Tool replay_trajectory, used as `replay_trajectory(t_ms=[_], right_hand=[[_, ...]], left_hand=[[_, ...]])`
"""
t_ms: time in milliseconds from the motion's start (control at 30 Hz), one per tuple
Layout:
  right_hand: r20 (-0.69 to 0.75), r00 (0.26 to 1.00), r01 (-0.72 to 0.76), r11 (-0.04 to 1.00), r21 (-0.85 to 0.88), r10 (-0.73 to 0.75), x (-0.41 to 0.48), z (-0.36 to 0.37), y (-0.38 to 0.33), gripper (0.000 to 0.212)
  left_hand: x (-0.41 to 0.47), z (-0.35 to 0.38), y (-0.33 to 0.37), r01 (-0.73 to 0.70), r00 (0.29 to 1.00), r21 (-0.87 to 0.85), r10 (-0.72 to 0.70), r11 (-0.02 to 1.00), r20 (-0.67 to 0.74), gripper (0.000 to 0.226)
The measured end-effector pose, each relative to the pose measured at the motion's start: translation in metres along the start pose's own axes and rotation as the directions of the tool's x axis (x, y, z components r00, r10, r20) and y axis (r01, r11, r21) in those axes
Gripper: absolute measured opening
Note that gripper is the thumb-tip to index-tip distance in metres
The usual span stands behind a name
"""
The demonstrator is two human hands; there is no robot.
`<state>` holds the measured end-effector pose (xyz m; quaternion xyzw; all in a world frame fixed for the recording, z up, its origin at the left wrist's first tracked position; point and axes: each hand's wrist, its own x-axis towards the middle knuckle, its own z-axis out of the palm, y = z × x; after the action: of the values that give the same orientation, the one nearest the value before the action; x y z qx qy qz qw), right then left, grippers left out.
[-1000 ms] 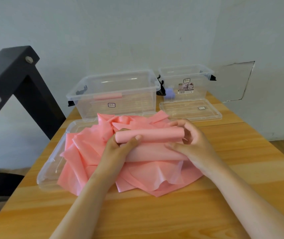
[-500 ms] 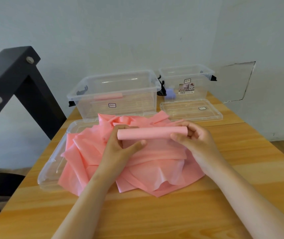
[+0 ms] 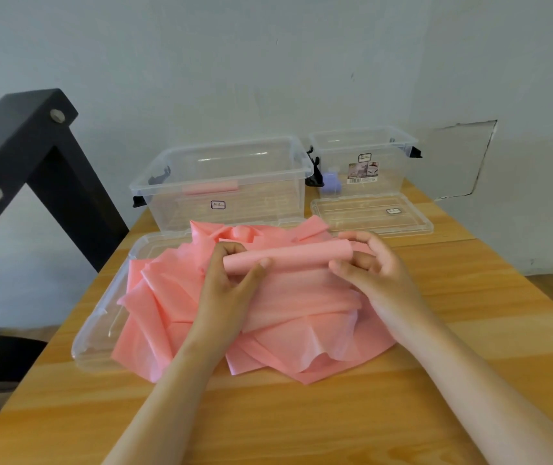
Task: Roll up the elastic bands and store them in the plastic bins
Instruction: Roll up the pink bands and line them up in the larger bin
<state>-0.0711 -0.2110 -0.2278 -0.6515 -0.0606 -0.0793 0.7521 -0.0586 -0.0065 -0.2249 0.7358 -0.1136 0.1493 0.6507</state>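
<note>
Both hands — left hand [image 3: 226, 290], right hand [image 3: 374, 273] — grip the pink roll [image 3: 288, 258].

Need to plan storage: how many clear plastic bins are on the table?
2. The larger bin stands behind the pink band pile, holding one pink roll; the smaller bin stands to its right, behind a flat lid. Nothing suggests another is hidden.

Both bare forearms reach forward from the bottom edge. The left hand [image 3: 231, 283] pinches the left end of the pink roll [image 3: 288, 258], thumb in front, fingers behind. The right hand [image 3: 377, 273] curls around the right end, palm turned inward.
</note>
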Motion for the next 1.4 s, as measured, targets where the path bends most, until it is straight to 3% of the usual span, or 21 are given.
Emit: replay_trajectory(t_ms=[200, 367, 533, 633, 800, 867, 967, 1100, 1200, 1300, 1400], right_hand=[[-0.055, 0.998, 0.022, 1.0, 0.022, -0.021, 0.002, -0.002, 0.001, 0.034], [0.008, 1.0, -0.002, 0.993, 0.117, 0.001, 0.003, -0.004, -0.004, 0.034], [0.044, 0.999, 0.02, 0.995, 0.093, -0.024, 0.003, -0.006, -0.002, 0.024], [0.048, 0.998, 0.04, 0.998, 0.056, -0.042, 0.004, -0.008, 0.0, 0.03], [0.085, 0.993, -0.084, 0.996, 0.012, 0.083, 0.007, -0.01, 0.001, 0.039], [0.092, 0.987, -0.126, 0.991, -0.054, 0.13, 0.006, -0.009, 0.003, 0.03], [0.044, 0.995, -0.085, 0.994, -0.074, 0.088, 0.005, -0.006, 0.004, 0.01], [0.032, 0.999, 0.034, 0.997, -0.074, -0.032, 0.004, -0.01, 0.001, 0.023], [0.053, 0.995, 0.088, 0.99, -0.108, -0.083, 0.002, -0.01, 0.0, 0.029], [0.089, 0.992, 0.097, 0.99, -0.103, -0.088, 0.001, -0.006, 0.0, 0.027], [0.085, 0.996, -0.006, 0.999, -0.053, 0.011, 0.001, -0.004, 0.0, 0.039]], left_hand=[[-0.002, 0.002, 0.004, 0.071, 0.997, 0.071, -0.072, 0.995, 0.012, 0.022], [-0.001, -0.002, 0.005, 0.108, 0.992, 0.111, -0.115, 0.988, 0.061, 0.017], [0.001, -0.006, 0.003, 0.115, 0.992, 0.0, -0.115, 0.993, 0.058, 0.015], [0.003, -0.006, 0.002, 0.106, 0.992, -0.044, -0.103, 0.993, 0.067, 0.009], [0.003, -0.007, 0.001, 0.032, 0.997, -0.125, -0.023, 0.992, 0.077, 0.028], [0.003, -0.008, 0.001, 0.045, 0.996, -0.165, -0.032, 0.985, 0.084, 0.034], [0.004, -0.009, -0.001, 0.114, 0.989, -0.182, -0.093, 0.977, 0.116, 0.035], [0.002, -0.008, -0.004, 0.196, 0.961, -0.058, -0.18, 0.979, 0.208, 0.021], [0.001, -0.007, -0.005, 0.132, 0.971, 0.076, -0.144, 0.988, 0.19, 0.009], [0.002, -0.006, -0.004, 0.106, 0.977, 0.058, -0.115, 0.993, 0.179, 0.008], [0.003, -0.006, -0.003, 0.087, 0.986, -0.025, -0.083, 0.996, 0.143, 0.015]])
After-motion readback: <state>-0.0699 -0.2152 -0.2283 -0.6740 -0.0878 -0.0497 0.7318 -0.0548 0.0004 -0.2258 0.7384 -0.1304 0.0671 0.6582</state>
